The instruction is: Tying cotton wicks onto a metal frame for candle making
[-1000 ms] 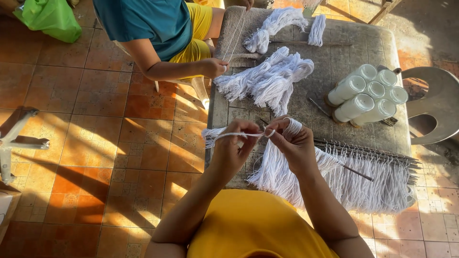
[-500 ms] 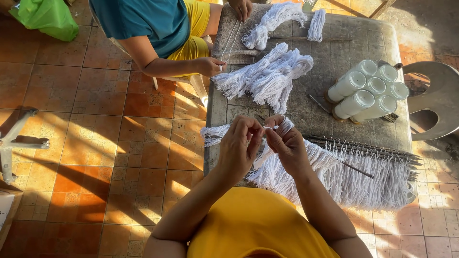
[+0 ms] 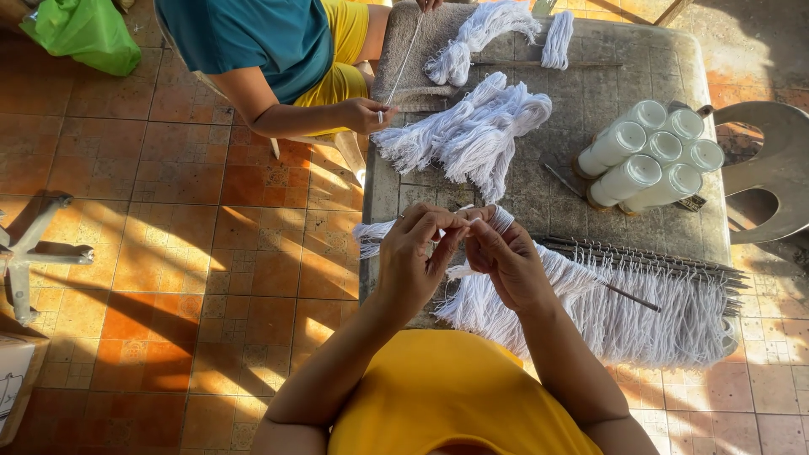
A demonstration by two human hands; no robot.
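At the near table edge, both hands have closed together: a second ago they were apart with a strand stretched between them. Now the left hand point(image 3: 419, 253) and right hand point(image 3: 504, 257) pinch white yarn point(image 3: 497, 221) fingertip to fingertip, so a knot looks drawn in. At three o'clock hangs the fringe point(image 3: 649, 316); at one o'clock lie white spools point(image 3: 649, 156) on the table point(image 3: 581, 93).

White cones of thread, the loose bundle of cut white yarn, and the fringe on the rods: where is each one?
White thread cones point(image 3: 649, 156), head view: side of a middle cone.
Loose yarn bundle point(image 3: 472, 135), head view: middle of the heap.
Fringe on rods point(image 3: 640, 312), head view: hanging strands below the rods.
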